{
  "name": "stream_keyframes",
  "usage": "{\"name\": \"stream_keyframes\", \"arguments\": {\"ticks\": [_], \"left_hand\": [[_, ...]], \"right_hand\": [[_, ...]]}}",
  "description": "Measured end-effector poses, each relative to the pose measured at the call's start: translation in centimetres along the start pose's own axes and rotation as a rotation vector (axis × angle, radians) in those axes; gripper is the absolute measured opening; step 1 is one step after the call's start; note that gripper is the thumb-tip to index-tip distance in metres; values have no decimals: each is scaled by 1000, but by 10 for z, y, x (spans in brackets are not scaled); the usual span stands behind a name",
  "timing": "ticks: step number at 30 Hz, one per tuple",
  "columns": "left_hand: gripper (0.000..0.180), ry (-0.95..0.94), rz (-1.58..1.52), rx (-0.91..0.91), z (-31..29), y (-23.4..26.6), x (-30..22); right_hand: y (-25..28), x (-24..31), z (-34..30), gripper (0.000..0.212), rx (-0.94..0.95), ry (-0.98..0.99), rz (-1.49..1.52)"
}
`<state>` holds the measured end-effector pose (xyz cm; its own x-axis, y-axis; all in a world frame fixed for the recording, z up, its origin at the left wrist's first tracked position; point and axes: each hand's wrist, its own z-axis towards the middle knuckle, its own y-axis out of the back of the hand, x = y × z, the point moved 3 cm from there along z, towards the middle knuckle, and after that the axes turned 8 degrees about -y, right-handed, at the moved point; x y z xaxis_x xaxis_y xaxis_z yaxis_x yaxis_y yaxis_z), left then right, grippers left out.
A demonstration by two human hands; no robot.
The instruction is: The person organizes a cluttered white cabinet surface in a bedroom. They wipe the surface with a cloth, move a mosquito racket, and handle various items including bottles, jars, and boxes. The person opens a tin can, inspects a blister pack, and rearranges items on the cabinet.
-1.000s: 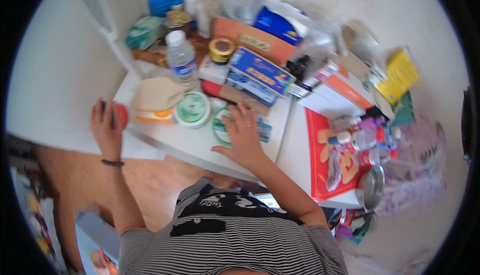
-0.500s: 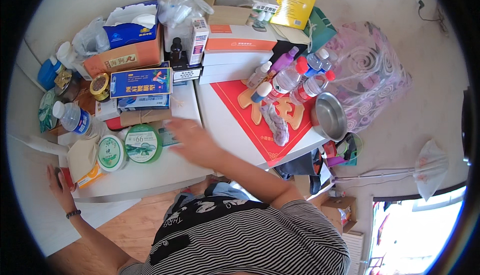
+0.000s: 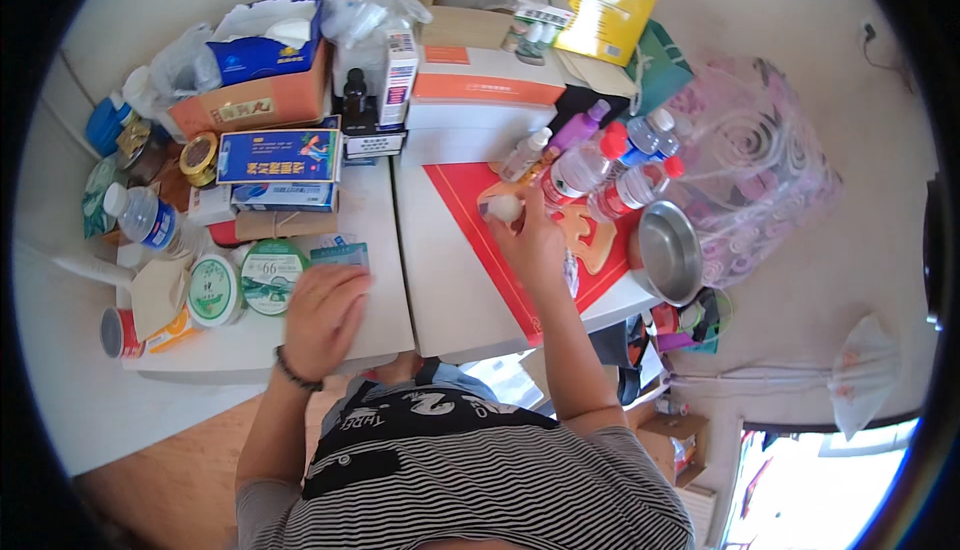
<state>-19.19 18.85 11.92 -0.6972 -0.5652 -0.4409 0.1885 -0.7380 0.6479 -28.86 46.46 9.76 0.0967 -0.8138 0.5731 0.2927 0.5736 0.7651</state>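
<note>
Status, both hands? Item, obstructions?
Right hand: fingers around small white bottle. Left hand: fingers curled beside green-rimmed tub, palm hidden. Clear red-capped bottle just beyond right hand, may crowd it.

A small white-and-blue container, partly hidden, is held over red sheet.

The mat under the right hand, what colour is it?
The mat is mostly red, with some gold; it shows best in the head view.

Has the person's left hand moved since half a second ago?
Yes, rightward: the left hand was at the red container, left of the larger green-rimmed tub; now it is at that tub's near right side.
</note>
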Motion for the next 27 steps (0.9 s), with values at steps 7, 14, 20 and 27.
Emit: {"name": "stream_keyframes", "arguments": {"ticks": [7,14,20,27], "left_hand": [[21,58,12,67,12,-57,-4],[17,203,58,8,1,-53,4],[18,243,68,-33,-9,-44,0],[18,134,-30,13,6,-53,-12]], "right_hand": [[-76,80,9,45,227,320,243],[-115,103,14,64,327,383,213],[-27,43,48,68,68,73,25],[0,1,76,36,-124,-153,-106]]}}
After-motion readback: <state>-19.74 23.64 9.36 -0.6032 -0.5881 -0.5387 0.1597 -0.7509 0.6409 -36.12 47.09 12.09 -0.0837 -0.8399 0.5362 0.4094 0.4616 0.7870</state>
